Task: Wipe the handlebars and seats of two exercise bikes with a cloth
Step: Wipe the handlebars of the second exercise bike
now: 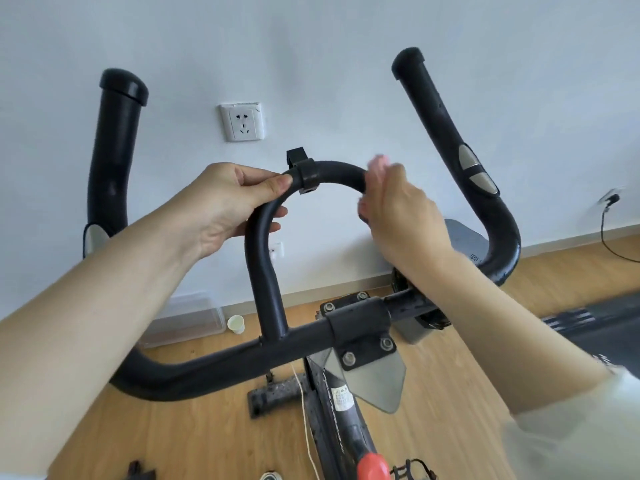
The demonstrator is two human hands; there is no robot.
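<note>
The black handlebar [221, 362] of an exercise bike fills the view, with two upright horns and a middle loop [332, 171]. My left hand [225, 206] grips the left side of the loop, thumb and fingers curled round the tube beside a small black clamp [306, 176]. My right hand [398, 209] holds a pink cloth [375, 166] against the right side of the loop; the cloth is blurred and mostly hidden behind the hand. No seat is in view.
A white wall with a socket [242, 122] stands behind the bike. On the wooden floor lie a clear plastic box [187, 320], a paper cup [236, 323] and a dark mat [588, 323] at the right. A red knob [374, 465] sits on the frame below.
</note>
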